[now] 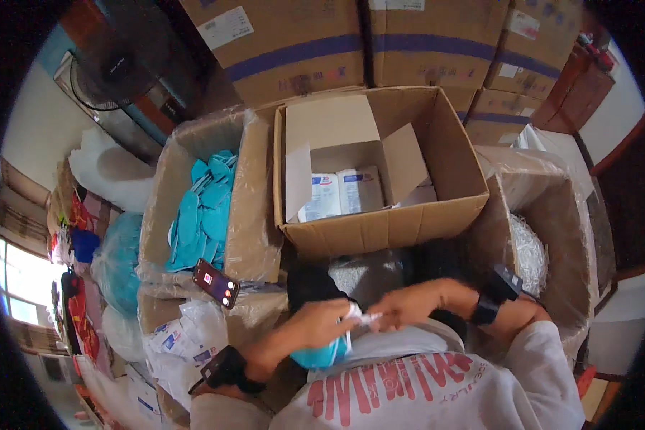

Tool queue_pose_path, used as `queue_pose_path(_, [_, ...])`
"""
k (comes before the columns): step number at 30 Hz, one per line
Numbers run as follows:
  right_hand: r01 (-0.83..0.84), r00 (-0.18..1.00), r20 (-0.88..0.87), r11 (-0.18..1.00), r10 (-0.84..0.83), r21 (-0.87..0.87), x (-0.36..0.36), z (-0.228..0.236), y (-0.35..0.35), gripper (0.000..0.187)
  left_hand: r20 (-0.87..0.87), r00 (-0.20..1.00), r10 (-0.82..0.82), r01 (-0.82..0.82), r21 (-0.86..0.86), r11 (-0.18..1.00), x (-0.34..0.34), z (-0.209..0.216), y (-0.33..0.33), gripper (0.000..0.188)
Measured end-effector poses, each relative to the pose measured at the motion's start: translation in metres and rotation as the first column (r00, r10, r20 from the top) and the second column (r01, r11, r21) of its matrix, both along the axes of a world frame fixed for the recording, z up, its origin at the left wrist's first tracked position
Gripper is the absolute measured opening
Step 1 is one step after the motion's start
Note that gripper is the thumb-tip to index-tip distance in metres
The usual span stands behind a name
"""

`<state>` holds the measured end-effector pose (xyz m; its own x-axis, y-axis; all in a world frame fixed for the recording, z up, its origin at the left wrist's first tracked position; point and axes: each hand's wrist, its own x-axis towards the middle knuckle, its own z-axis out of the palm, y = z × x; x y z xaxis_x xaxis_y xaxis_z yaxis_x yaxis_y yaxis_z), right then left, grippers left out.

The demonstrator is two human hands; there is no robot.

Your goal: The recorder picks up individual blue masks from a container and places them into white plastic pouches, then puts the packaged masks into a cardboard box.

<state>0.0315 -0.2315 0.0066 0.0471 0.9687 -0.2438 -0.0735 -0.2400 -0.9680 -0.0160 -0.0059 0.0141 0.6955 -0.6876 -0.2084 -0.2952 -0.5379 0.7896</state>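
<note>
Close to my body, my left hand [314,331] is closed around a teal folded piece [330,354] that looks like soft fabric. A small white strip [362,317] stretches between my two hands; blur hides what exactly it is. My right hand [408,304] pinches the other end of that strip with its fingertips. To the left, a plastic-lined carton [254,208] holds a heap of similar teal pieces [202,215]. Ahead stands an open brown carton [380,233] with a white inner box [333,125], in which white packets [340,192] lie side by side.
A phone [216,284] with a lit screen rests on the left carton's near edge. Below it, white printed packets [186,344] fill another lined box. At right, a lined carton [562,215] contains a clear plastic bundle [529,254]. Sealed cartons [437,43] are stacked behind.
</note>
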Motion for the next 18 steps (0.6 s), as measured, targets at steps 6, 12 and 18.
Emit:
queue_pose_path(6, [0.087,0.980,-0.166,0.989,-0.106,-0.121,0.024,0.010,0.006,0.028,0.250,0.950,0.189,-0.203,0.030,0.979,0.014,0.023,0.002,0.020])
queue_pose_path(12, [0.076,0.985,-0.145,0.991,-0.092,-0.114,0.028,0.007,0.006,0.027,0.203,0.949,0.242,-0.247,-0.004,0.969,0.012,0.027,-0.008,0.021])
queue_pose_path(18, [0.101,0.992,-0.055,0.980,-0.111,-0.169,0.027,0.012,0.010,0.028,0.267,0.943,0.199,-0.223,0.061,0.973,0.013,0.018,-0.018,0.023])
